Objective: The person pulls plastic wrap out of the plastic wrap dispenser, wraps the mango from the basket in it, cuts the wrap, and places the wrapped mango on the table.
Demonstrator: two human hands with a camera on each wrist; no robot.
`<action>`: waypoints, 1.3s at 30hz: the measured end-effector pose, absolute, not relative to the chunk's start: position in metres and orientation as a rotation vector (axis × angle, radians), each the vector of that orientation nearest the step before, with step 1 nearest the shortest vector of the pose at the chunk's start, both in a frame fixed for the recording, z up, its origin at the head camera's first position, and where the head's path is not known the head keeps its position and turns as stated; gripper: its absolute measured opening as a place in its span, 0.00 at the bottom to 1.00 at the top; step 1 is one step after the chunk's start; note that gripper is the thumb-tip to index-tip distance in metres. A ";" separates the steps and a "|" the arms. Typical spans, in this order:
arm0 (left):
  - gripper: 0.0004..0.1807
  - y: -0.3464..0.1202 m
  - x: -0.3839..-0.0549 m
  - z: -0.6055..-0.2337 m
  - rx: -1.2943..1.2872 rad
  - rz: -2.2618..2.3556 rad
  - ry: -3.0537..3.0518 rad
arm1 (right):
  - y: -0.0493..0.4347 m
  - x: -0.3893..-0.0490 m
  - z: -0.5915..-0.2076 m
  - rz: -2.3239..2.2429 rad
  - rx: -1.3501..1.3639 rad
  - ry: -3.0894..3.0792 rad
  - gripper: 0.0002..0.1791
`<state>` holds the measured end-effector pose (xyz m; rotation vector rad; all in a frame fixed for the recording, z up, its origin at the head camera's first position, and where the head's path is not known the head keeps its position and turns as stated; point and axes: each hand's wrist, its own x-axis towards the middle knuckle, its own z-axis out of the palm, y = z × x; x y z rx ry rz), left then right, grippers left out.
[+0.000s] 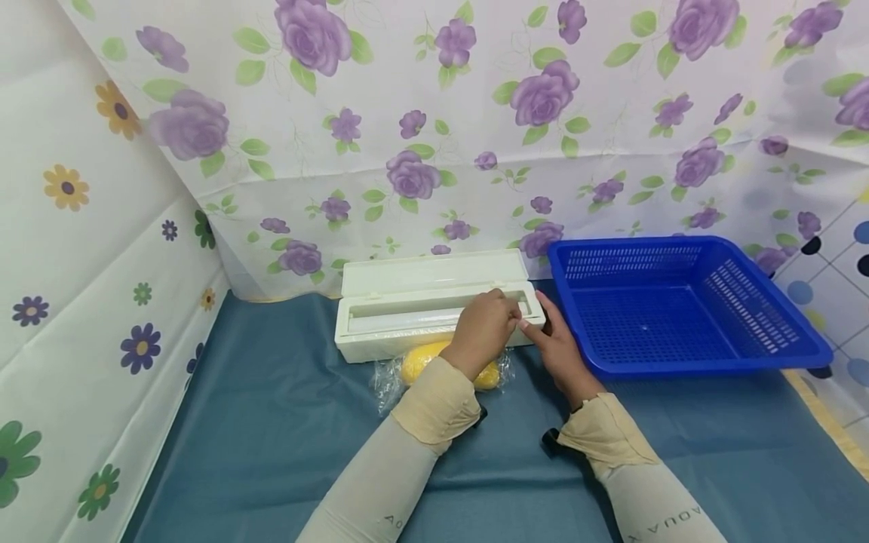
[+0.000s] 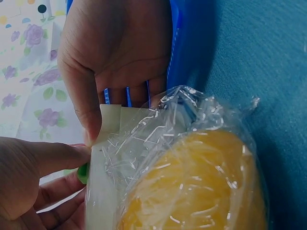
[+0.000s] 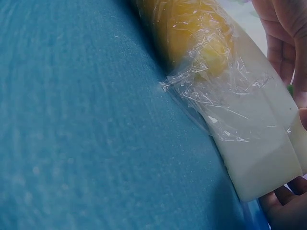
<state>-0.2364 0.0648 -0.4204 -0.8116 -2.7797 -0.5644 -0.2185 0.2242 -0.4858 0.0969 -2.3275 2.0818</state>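
A white cling film dispenser (image 1: pixel 370 348) lies lengthwise against the back wall, its lid (image 1: pixel 434 273) raised and a film roll (image 1: pixel 397 321) inside. My left hand (image 1: pixel 483 329) reaches over its right end, thumb and fingers pinching a small green piece (image 2: pixel 83 174) at the edge. That piece is mostly covered by the fingers. My right hand (image 1: pixel 560 345) grips the dispenser's right end, thumb on the front edge and fingers round the far side. Against the dispenser's front lies a rounded yellow item (image 2: pixel 201 187) wrapped in clear film, partly behind my left wrist in the head view.
A blue perforated basket (image 1: pixel 591 364) stands just right of the dispenser, close beside my right hand. Blue-green cloth (image 1: pixel 271 422) covers the table. Flowered sheets (image 1: pixel 407 219) hang behind and at the left.
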 end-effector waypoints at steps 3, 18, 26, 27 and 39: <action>0.08 0.064 -0.236 -0.420 -0.805 -0.562 -2.788 | 0.224 -0.220 -0.487 2.091 0.102 -2.318 0.40; 0.07 0.063 -0.236 -0.420 -0.787 -0.435 -2.754 | 0.224 -0.218 -0.487 2.103 0.100 -2.311 0.40; 0.07 0.061 -0.237 -0.420 -0.793 -0.424 -2.751 | 0.225 -0.220 -0.488 2.087 0.084 -2.324 0.40; 0.07 0.061 -0.237 -0.420 -0.795 -0.422 -2.754 | 0.226 -0.221 -0.488 2.084 0.080 -2.326 0.40; 0.07 0.059 -0.237 -0.418 -0.817 -0.422 -2.774 | 0.225 -0.222 -0.489 2.086 0.078 -2.330 0.41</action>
